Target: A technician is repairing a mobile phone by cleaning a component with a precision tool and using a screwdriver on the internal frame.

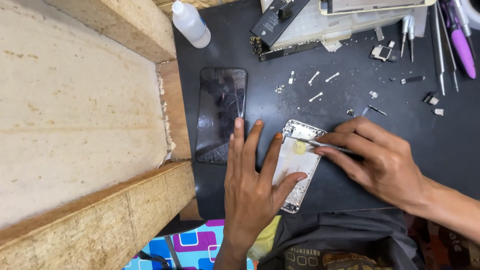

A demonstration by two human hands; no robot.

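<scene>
Left hand [252,192]: fingers spread flat, pressing on the phone frame [298,162].
Right hand [380,160]: fingers pinching tweezers [327,146], tip on frame.
Cracked screen [221,114]: beside the left hand.

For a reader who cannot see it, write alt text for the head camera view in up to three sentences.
A person's left hand presses flat on an opened phone housing on a black work mat, while the right hand holds metal tweezers to its upper end. A cracked phone screen lies just left, with small screws and brackets scattered above.

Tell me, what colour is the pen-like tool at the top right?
Purple tool, with a grey tip, seen in the head view.
</scene>
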